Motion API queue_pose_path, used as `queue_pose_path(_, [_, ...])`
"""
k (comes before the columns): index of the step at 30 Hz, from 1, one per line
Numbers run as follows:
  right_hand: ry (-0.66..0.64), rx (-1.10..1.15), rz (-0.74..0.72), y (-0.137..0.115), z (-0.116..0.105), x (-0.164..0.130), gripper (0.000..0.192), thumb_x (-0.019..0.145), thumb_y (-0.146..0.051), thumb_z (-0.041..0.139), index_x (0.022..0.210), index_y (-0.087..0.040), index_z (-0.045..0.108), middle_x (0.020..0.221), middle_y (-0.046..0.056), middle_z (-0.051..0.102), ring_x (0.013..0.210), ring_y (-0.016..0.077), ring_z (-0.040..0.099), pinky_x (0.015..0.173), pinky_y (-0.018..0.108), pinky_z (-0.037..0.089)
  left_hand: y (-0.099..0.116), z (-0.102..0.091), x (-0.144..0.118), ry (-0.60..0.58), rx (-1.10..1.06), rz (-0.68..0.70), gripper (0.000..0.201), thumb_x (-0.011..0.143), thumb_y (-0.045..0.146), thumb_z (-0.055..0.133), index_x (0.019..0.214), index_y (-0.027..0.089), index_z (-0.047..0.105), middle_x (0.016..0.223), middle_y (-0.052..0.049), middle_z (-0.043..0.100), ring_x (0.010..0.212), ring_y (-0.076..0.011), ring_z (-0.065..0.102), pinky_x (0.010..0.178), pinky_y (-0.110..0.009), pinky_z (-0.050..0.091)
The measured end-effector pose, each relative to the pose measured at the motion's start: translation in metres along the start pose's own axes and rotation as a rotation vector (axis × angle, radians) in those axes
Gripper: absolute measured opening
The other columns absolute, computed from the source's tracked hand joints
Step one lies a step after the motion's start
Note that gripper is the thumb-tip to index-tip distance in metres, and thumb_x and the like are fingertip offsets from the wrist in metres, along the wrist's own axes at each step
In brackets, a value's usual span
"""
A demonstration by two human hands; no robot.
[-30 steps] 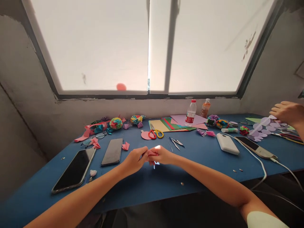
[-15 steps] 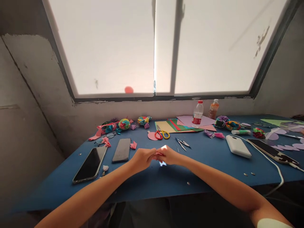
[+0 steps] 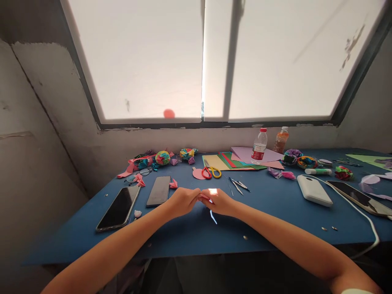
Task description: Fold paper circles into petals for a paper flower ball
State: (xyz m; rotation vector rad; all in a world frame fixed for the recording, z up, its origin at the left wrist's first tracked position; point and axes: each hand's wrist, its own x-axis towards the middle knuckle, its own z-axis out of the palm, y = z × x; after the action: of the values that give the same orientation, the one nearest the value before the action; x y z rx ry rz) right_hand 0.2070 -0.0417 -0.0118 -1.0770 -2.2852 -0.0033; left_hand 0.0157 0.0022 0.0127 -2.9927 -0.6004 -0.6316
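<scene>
My left hand point(image 3: 181, 201) and my right hand point(image 3: 221, 201) meet over the middle of the blue table point(image 3: 269, 222). Between their fingertips they pinch a small pink paper piece point(image 3: 204, 197), mostly hidden by the fingers. Just beyond the hands lie scissors point(image 3: 210, 172) with red and yellow handles on a pink paper disc, and thin metal tweezers point(image 3: 237, 185). A folded pink paper bit point(image 3: 173, 184) lies close to my left hand.
Two dark phones point(image 3: 118, 207) point(image 3: 158, 190) lie at the left. Coloured paper balls point(image 3: 162, 157), stacked paper sheets point(image 3: 226, 161), two bottles point(image 3: 259, 146), a white power bank point(image 3: 314, 190) with a cable and a third phone point(image 3: 358, 197) lie towards the back and right. A window rises behind.
The view has swung to the left, so the table's contents sit further right. Another person's hand at the right edge has left the view. My hands stay together on the paper.
</scene>
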Motion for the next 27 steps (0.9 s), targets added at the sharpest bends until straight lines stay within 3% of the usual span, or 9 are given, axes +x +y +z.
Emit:
queue_pose_path(4, [-0.007, -0.004, -0.054, 0.002, -0.002, 0.0, 0.027, 0.091, -0.027, 0.029, 0.082, -0.015, 0.05, 0.069, 0.003, 0.056, 0.058, 0.0096, 0.047, 0.054, 0.021, 0.029, 0.001, 0.001, 0.001, 0.022, -0.008, 0.049, 0.023, 0.093, 0.026, 0.036, 0.085, 0.014, 0.053, 0.064, 0.002, 0.054, 0.054, -0.0087, 0.051, 0.05, -0.021, 0.038])
queue_pose_path(8, [-0.018, -0.035, -0.088, 0.002, -0.01, -0.001, 0.027, 0.09, -0.028, 0.032, 0.074, -0.015, 0.05, 0.058, 0.002, 0.051, 0.05, 0.0088, 0.041, 0.05, 0.022, 0.024, 0.002, -0.002, 0.002, 0.014, -0.021, 0.087, 0.025, 0.092, 0.022, 0.03, 0.081, 0.017, 0.051, 0.064, 0.001, 0.058, 0.054, -0.0092, 0.052, 0.05, -0.02, 0.031])
queue_pose_path(12, [-0.056, -0.074, -0.082, -0.002, -0.017, -0.001, 0.026, 0.088, -0.032, 0.037, 0.072, -0.015, 0.047, 0.057, 0.001, 0.048, 0.051, 0.0094, 0.04, 0.052, 0.023, 0.024, 0.005, -0.001, 0.001, 0.025, -0.043, 0.102, 0.025, 0.092, 0.023, 0.027, 0.08, 0.018, 0.047, 0.061, 0.001, 0.056, 0.05, -0.0104, 0.051, 0.049, -0.02, 0.028])
queue_pose_path(17, [-0.077, -0.101, -0.015, -0.001, -0.014, 0.001, 0.028, 0.093, -0.03, 0.026, 0.078, -0.016, 0.046, 0.06, -0.001, 0.048, 0.053, 0.0089, 0.04, 0.053, 0.021, 0.025, 0.001, 0.006, 0.003, 0.066, -0.05, 0.136, 0.022, 0.092, 0.021, 0.023, 0.082, 0.018, 0.042, 0.06, 0.001, 0.052, 0.05, -0.0125, 0.05, 0.048, -0.022, 0.028])
queue_pose_path(23, [-0.055, -0.133, 0.054, 0.002, -0.008, 0.001, 0.031, 0.093, -0.029, 0.027, 0.072, -0.016, 0.045, 0.054, -0.002, 0.041, 0.049, 0.0082, 0.032, 0.051, 0.022, 0.021, -0.001, 0.006, 0.003, 0.07, -0.006, 0.072, 0.024, 0.091, 0.022, 0.024, 0.082, 0.018, 0.045, 0.057, 0.001, 0.05, 0.047, -0.0128, 0.048, 0.047, -0.022, 0.025])
queue_pose_path(27, [-0.032, -0.178, 0.099, 0.007, -0.009, 0.002, 0.045, 0.093, -0.039, 0.028, 0.056, -0.015, 0.04, 0.047, -0.002, 0.03, 0.046, 0.0079, 0.018, 0.05, 0.025, 0.014, 0.0, 0.005, 0.004, 0.073, -0.015, -0.007, 0.024, 0.09, 0.023, 0.025, 0.082, 0.018, 0.048, 0.057, 0.001, 0.051, 0.047, -0.0121, 0.048, 0.047, -0.021, 0.026])
